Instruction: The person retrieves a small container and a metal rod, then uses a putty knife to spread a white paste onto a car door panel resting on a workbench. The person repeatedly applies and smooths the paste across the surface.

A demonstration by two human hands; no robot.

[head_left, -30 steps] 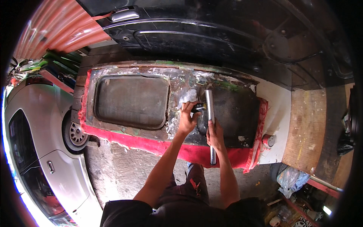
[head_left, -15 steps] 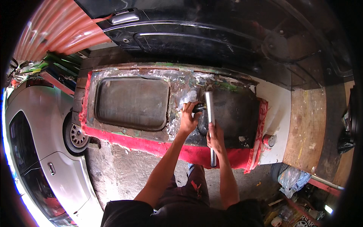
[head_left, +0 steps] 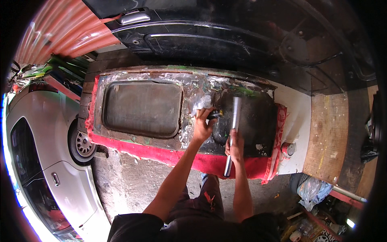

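Observation:
My left hand (head_left: 203,125) is closed on a short dark tool with a yellow bit (head_left: 214,114), over a worn, paint-flaked metal panel (head_left: 247,108) beside a crumpled whitish patch (head_left: 203,102). My right hand (head_left: 236,145) grips a long shiny metal tube (head_left: 237,108), held upright in the view just right of that tool, apart from it. The panel has a rounded rectangular recess (head_left: 141,107) at its left and lies on red cloth (head_left: 200,160). What the tool's tip touches is hard to make out.
A large black vehicle door (head_left: 225,36) spans the top. A silver car (head_left: 48,141) stands at left beside corrugated red sheeting (head_left: 60,28). Wooden boards (head_left: 322,133), a can (head_left: 288,149) and bagged items (head_left: 310,189) are at right.
My right hand and the metal tube have shifted to the right, widening the gap to the small tool. My left hand has stayed nearly still.

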